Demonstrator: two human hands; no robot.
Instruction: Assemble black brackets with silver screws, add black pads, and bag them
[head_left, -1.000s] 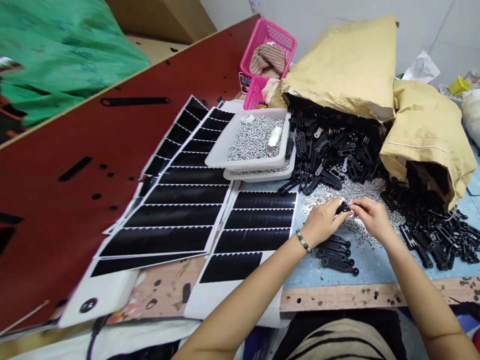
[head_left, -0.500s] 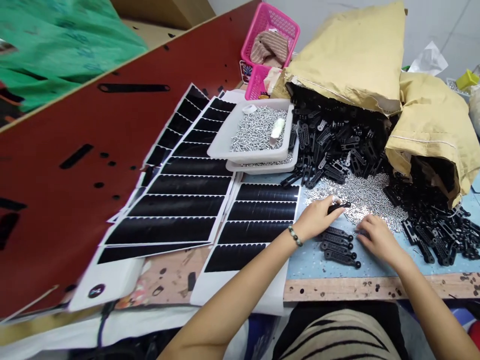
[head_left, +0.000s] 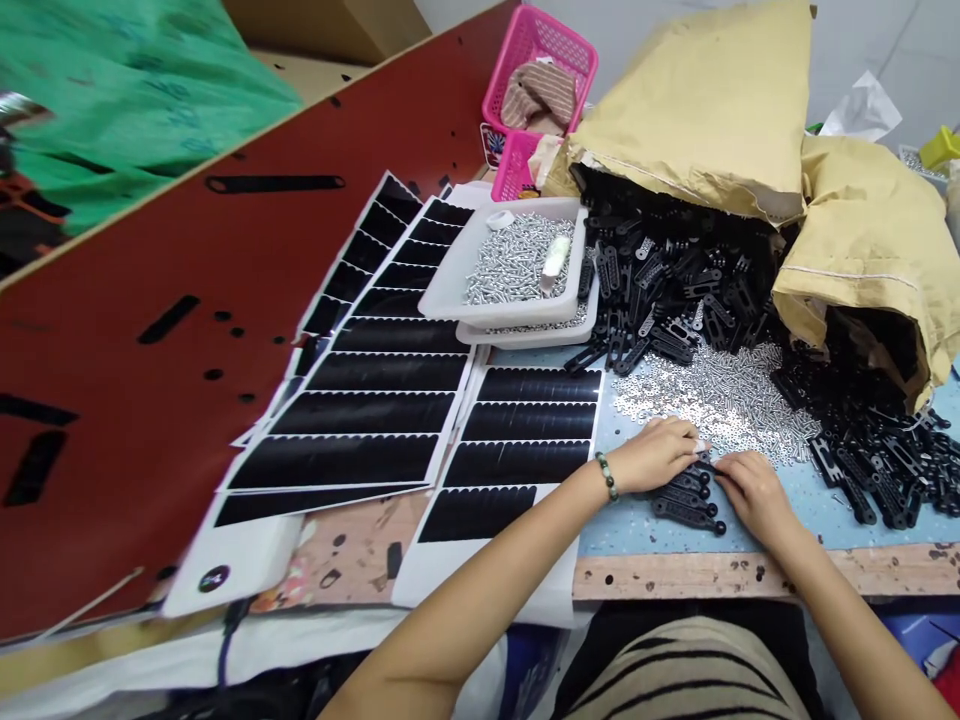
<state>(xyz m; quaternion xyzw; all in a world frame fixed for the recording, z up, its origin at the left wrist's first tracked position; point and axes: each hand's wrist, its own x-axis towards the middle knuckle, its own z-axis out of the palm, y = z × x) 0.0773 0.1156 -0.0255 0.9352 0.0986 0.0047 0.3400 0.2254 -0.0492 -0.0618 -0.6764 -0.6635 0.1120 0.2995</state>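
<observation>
My left hand (head_left: 660,455), with a beaded bracelet at the wrist, has its fingers closed around one end of a small black part (head_left: 707,464). The fingertips of my right hand (head_left: 754,490) pinch the other end of that part, close to the left fingertips. Just below both hands, several black ball-ended arms (head_left: 686,510) lie side by side on the blue mat (head_left: 622,535). Behind the hands spreads a pile of small silver hardware (head_left: 720,395). Whatever else the left fingers may cover is hidden.
Two paper sacks (head_left: 697,110) spill black parts (head_left: 660,280) at the back right. White trays (head_left: 450,285) of silver screws are stacked left of them. Sheets of black strips (head_left: 375,410) cover the table's left part. Pink baskets (head_left: 499,80) stand behind; a red board (head_left: 150,400) slants at left.
My left hand has come down and right with the black part, close to my right hand. The right fingers have closed on the part's other end. The camera view has shifted slightly.
</observation>
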